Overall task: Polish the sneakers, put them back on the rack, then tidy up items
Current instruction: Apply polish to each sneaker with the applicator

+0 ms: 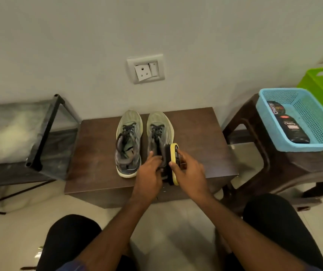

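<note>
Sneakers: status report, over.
Left hand steadies right sneaker at heel. Right hand grips yellow brush against its side. Left sneaker untouched. Nothing in the way.

A plain grey-white wall (195,36) fills the upper half, with a socket and switch plate (145,68) at twelve o'clock. A low brown table (205,153) stands at the centre against it. At nine o'clock sits a black-framed rack (45,133); at three o'clock a dark brown stool (254,133). The floor (29,222) is pale glossy tile, softly lit.
</note>
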Tool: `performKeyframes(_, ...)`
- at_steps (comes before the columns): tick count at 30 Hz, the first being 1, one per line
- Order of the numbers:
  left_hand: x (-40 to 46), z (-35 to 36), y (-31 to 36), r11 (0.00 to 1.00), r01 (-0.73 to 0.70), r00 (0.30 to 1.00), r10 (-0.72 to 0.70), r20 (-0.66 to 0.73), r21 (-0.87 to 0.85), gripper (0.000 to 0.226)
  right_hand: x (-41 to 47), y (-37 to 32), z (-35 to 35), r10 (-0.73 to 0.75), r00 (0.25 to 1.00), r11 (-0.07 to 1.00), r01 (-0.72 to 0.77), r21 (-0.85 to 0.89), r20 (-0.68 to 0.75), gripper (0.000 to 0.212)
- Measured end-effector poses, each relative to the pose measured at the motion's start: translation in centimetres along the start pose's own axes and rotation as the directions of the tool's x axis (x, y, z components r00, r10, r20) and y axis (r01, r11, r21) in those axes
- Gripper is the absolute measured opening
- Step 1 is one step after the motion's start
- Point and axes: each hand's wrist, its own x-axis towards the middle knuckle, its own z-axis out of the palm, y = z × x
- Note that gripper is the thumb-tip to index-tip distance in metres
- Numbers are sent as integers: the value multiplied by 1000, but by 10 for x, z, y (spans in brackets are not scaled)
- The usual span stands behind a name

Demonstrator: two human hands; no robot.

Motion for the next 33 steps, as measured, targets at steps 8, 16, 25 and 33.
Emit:
performKeyframes(8,-10,7,-16,985,37,985,-64,-157,-169,19,14,6,-10,61,998,998,-61,15,18,50)
performKeyframes(16,-5,4,-13,941,125,987,-149,-55,-316,14,18,2,0,72,997,995,-72,64,7,44)
performKeyframes(25,10,-2,-17,919,205,963,-250,-96,-336,16,-12,-16,-2,-135,989,987,139,-86,56,46)
performKeyframes(33,9,-1,-10,923,218,968,-246,-53,-317,9,27,7,-6,-52,997,992,46,-119,-49,46)
